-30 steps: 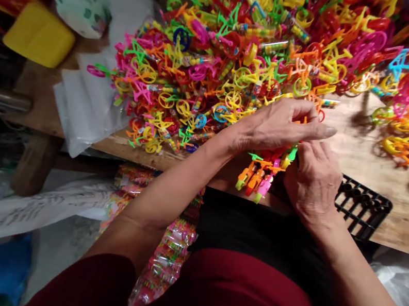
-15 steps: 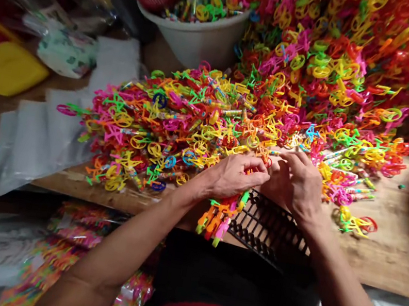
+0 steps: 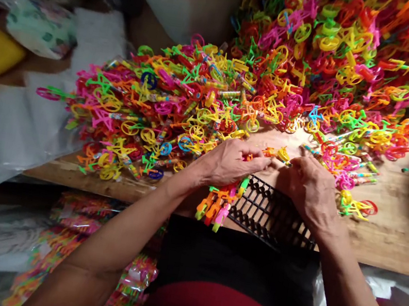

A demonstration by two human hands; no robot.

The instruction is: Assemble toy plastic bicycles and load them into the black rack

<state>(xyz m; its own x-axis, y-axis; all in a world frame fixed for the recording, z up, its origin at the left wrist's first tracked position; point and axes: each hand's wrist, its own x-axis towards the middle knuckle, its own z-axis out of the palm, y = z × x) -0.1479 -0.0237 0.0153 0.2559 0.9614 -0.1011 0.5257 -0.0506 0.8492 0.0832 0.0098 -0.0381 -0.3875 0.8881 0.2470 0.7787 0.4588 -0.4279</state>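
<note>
Over the left end of a black slotted rack (image 3: 258,209) is my left hand (image 3: 230,163), its thumb and fingers pinched around an orange plastic piece. Orange, pink and green toy pieces (image 3: 214,208) hang below it at the rack's end. My right hand (image 3: 311,186) is closed above the rack's right part, its fingertips at the end of a small tube with a yellow and orange toy top (image 3: 282,154). That tube lies between the two hands. Behind them spreads a pile of colourful plastic toys with tubes (image 3: 181,107).
A white tub (image 3: 185,6) stands behind the pile. Clear plastic bags (image 3: 32,124) lie on the wooden table (image 3: 403,228) at left. A larger toy heap (image 3: 344,40) rises at the back right. Packed bags (image 3: 78,226) sit below the table edge.
My right hand has moved right, away from my left hand, and a toy-topped tube now shows between them. The camera view has shifted slightly, with the table scene higher in the picture.
</note>
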